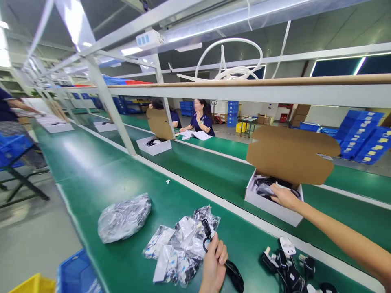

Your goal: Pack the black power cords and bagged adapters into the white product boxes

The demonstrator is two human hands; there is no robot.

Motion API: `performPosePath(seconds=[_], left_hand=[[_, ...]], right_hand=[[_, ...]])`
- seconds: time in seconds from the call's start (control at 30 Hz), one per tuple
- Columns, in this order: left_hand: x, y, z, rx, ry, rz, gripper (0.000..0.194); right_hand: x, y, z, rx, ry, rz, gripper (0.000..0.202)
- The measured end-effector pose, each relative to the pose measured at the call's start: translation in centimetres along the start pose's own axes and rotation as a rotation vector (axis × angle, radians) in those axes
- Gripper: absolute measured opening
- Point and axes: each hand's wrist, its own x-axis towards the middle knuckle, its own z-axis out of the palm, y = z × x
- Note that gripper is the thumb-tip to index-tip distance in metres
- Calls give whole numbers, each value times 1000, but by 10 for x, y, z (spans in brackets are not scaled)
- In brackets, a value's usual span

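Observation:
My left hand (214, 260) is closed around a black cable (234, 272); its connector end points up beyond the fingers. Beside it lies a pile of small clear plastic bags (183, 240) with white and dark parts inside. My right hand (285, 197) reaches into a white cardboard box (271, 208), its fingers closed on a clear plastic bag (264, 189) whose contents I cannot make out. Black cables lie in that box, and its brown lid (291, 156) stands raised. Toward the front right are black plug adapters with cords (285, 264).
A large clear plastic bag (125, 217) rests on the green bench (88, 162). Another open box (154, 147) sits farther along the belt. Metal posts (111, 106) and a shelf (305, 92) cross in front. Co-workers (200, 122) sit opposite. Blue bins (76, 270) stand below left.

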Motion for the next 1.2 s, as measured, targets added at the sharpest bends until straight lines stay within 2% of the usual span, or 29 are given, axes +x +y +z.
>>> performPosePath(seconds=[0.1,0.17,0.3,0.4,0.5,0.6,0.63,0.7,0.77,0.8,0.87,0.9,0.97,1.03,1.1,1.17,1.2], left_hand=[[2,-1,0,0,-1,11,65],[1,-1,1,-7,-2,10,65],[-3,1,3,-5,-11,-7,62],[-9,3,4,8,-31,-15,59],[-16,4,9,44,-71,-38,58],[-26,-3,21,182,-104,19,54],[-30,-6,29,252,-110,65,51],[-39,-14,49,447,-159,137,45],[-48,-22,74,705,-330,138,36],[-52,-25,88,832,-454,124,30],[-59,-30,113,1027,-698,95,14],[-61,-33,124,1085,-790,84,11],[-62,-38,140,1131,-917,34,14],[-60,-42,149,1090,-979,-34,16],[-57,-41,152,1045,-912,19,29],[-53,-34,148,1086,-744,193,43],[-52,-29,144,1123,-662,273,44]], right_hand=[[-6,12,-1,75,-161,-107,44],[-6,14,-7,75,-268,-120,49],[3,7,-19,15,-466,10,41],[4,9,-24,51,-477,89,43],[-19,13,-37,83,-413,146,50],[-62,-13,-59,65,-273,163,47],[-79,-30,-68,71,-191,110,46],[-113,-74,-84,154,47,-181,47],[-143,-118,-97,175,231,-459,57],[-156,-136,-103,152,266,-564,59],[-174,-156,-110,95,282,-647,62],[-181,-157,-111,80,257,-644,62],[-189,-147,-110,88,202,-575,59],[-193,-123,-107,119,166,-493,56],[-194,-91,-105,167,213,-384,48],[-193,-53,-104,232,327,-235,40],[-192,-33,-102,270,395,-155,38]])
